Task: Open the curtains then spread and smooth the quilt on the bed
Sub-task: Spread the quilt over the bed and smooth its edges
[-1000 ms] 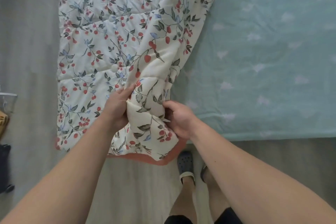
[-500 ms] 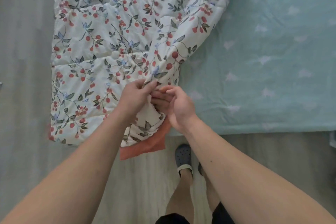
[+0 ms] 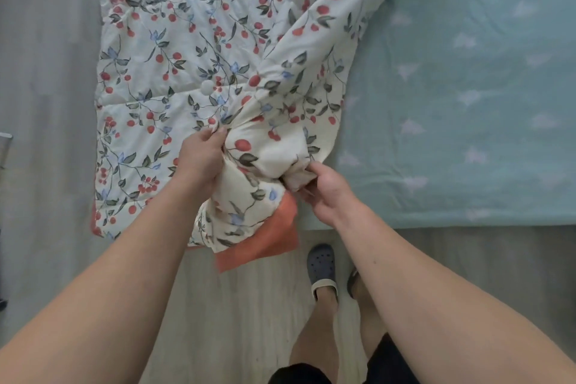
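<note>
Cotton quilt (image 3: pixel 193 50), cream ground with red berries and grey-green leaves, coral backing showing at the lower corner: lying over the left part of the bed, its right side folded back and bunched toward the foot edge, where it is hanging a little over the floor (image 3: pixel 249 305).

Left hand (image 3: pixel 199 159): fingers curling round the bunched fold, gripping it from the left.

Right hand (image 3: pixel 324 190): thumb and fingers pinching the gathered edge on the right side of the same bunch (the fingertips are partly buried in cloth).

Mint sheet (image 3: pixel 467 103), pale star print: lying bare over the whole right part of the mattress.

Step in hand, as I am judging it: spreading, early on; the person is sorting out the corner before drawing it across. Curtains are not showing from here, so that part cannot be checked.

Next move, by my reckoning: finding the true corner within the bunch, then carrying it rightward over the bare sheet; smoothing is waiting until after.
</note>
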The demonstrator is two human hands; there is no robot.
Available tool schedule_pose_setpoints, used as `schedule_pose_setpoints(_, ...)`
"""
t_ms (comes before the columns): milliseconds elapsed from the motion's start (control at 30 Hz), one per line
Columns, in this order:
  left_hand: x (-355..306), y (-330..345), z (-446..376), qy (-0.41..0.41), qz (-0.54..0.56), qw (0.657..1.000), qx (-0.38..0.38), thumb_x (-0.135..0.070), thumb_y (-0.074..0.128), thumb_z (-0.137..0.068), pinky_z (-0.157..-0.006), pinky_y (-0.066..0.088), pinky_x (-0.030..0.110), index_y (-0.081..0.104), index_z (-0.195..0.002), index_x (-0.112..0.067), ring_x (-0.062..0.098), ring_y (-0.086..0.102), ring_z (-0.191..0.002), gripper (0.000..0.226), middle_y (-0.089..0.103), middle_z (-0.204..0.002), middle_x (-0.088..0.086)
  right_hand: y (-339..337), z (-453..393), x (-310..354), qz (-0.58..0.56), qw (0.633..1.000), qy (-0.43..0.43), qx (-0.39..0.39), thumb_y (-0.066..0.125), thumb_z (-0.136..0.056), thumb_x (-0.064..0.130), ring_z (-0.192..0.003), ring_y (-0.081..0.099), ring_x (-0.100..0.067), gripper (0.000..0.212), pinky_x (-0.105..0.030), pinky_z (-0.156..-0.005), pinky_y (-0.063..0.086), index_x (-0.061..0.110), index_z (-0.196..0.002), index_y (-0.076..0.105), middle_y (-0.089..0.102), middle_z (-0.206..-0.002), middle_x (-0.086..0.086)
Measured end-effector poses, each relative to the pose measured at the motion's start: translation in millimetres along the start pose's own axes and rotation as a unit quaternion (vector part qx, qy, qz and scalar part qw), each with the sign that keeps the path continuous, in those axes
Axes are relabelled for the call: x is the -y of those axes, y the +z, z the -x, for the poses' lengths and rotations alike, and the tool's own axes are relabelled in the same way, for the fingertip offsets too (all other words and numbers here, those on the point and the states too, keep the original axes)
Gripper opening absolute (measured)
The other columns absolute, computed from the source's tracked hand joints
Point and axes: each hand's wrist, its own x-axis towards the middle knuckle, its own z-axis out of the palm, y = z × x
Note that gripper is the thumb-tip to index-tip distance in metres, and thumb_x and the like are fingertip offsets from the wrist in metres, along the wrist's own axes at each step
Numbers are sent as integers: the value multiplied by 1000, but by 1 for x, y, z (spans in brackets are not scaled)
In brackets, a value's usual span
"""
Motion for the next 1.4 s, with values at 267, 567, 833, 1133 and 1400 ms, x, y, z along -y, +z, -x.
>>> schedule_pose_setpoints(267, -5, 85, 73, 101, -186, 960, 182, -53, 60, -100, -93, 49, 31, 61, -140, -27, 9, 63, -113, 48, 66, -128, -9, -41, 62, 43, 72, 973, -210, -60, 67, -91, 9, -73, 59, -15, 9, -28, -59, 49, 13, -83, 69, 66, -77, 2)
schedule_pose_setpoints(567, 19, 177, 107, 136, -226, 950, 168, -48, 65, -93, -86, 55, 41, 73, -89, -34, 15, 68, -84, 16, 72, -84, -13, -134, 73, 67, -62, 983, -132, -107, 81, -87, 38, -103, 76, -34, 50, -54, -95, 61, 9, -127, 69, 79, -114, -17)
schedule_pose_setpoints(833, 50, 280, 160, 105, -188, 961, 172, -28, 59, -103, -63, 43, 4, 68, -122, -27, -5, 63, -86, 21, 73, -101, -12, -230, 82, 86, 28, 989, -128, -76, 72, -94, 15, -82, 77, -24, 12, -41, -74, 62, 17, -106, 72, 81, -95, -9)
schedule_pose_setpoints(1133, 54, 515, 277, 130, -256, 937, 201, -31, 63, -101, -54, 54, 28, 66, -124, -30, 13, 61, -55, 23, 66, -90, -12, -484, 155, 172, 277, 879, -241, -304, 71, -95, 34, -91, 63, -24, 23, -35, -75, 42, 18, -107, 59, 60, -90, 12)
schedule_pose_setpoints(1400, 30, 683, 371, 100, -107, 953, 265, -56, 61, -93, -81, 59, 38, 67, -122, -16, 17, 74, -90, 50, 76, -104, 4, -622, 215, 204, 401, 769, -407, -286, 74, -88, 15, -85, 57, -20, 19, -30, -74, 42, 18, -104, 64, 60, -99, -2)
